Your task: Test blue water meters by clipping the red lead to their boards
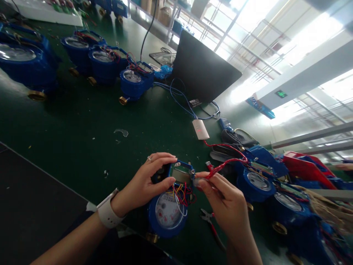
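A blue water meter (167, 214) with a round dial lies at the near edge of the green table, its upper housing uncovered over a circuit board (180, 174) and a tangle of thin coloured wires (182, 193). My left hand (150, 178) grips that housing from the left, thumb on the near side and fingers over the far rim. At the board's right edge my right hand (220, 193) pinches the end of a red cable (227, 161); a small clear piece shows at the fingertips, its exact kind unclear. The cable leads to a white box (200, 129).
Cutting pliers (211, 221) with red handles lie below my right hand. More blue water meters stand at the back left (132, 82) and on the right (257, 184). A black laptop (205, 68) stands behind, blue cables beside it. A red bin (306, 167) is at far right.
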Motion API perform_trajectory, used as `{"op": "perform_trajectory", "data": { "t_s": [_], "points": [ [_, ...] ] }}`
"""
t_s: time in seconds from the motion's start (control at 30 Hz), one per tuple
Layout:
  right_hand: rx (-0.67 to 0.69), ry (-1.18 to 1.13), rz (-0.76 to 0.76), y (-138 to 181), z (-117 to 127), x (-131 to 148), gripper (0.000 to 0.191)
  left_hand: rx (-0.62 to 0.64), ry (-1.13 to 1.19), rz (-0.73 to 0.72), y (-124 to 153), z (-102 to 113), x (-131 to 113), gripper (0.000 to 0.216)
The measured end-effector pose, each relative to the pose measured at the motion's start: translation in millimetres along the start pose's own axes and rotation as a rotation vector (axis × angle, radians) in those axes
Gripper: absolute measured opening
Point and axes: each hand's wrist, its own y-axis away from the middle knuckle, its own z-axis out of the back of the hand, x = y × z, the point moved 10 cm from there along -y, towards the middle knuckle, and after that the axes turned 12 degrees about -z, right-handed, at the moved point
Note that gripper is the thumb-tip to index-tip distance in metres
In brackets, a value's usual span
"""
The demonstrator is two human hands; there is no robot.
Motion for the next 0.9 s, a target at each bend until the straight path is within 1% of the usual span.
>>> {"op": "perform_trajectory", "data": {
  "t_s": [0.27,0.57,0.9],
  "points": [
    [0.032,0.045,0.012,2.2,-3.9,3.5,0.013,0.003,0.006,-0.001,0.8,-1.5,0.4,0.034],
    [0.032,0.076,0.024,1.3,-5.8,4.9,0.014,0.009,0.010,-0.008,0.2,-2.9,1.2,0.034],
    [0.017,0.061,0.027,1.8,-5.5,3.1,0.012,0.012,-0.004,-0.009,0.5,-3.3,2.6,0.035]
  ]
}}
